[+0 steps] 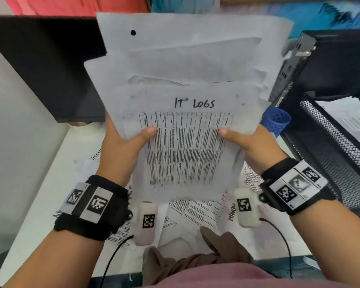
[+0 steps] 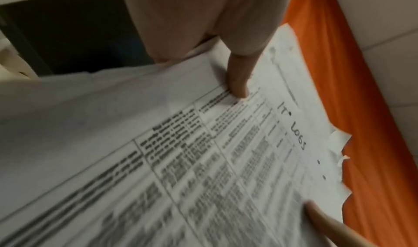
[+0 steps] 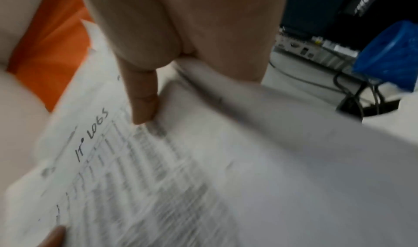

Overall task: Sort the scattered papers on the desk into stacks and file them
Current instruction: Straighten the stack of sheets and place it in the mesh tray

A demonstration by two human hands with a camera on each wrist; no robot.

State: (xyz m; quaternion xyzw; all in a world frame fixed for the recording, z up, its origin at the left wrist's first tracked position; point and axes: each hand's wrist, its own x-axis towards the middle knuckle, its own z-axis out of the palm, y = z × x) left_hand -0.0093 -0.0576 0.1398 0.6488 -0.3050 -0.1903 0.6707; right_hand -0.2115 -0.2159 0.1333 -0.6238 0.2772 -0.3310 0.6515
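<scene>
Uneven paper stack (image 1: 183, 96) headed "IT LOGS", held above desk papers (image 1: 195, 210).

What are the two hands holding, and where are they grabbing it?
Both hold a stack of papers topped "IT LOGS". The left hand pinches its lower left edge, the right hand its lower right edge, thumbs on the front.

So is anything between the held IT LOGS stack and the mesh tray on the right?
Nothing visible. Both hands, left hand and right hand, hold the stack above the desk; the mesh tray lies open beside it, already holding paper. The blue cup stands nearby.
</scene>
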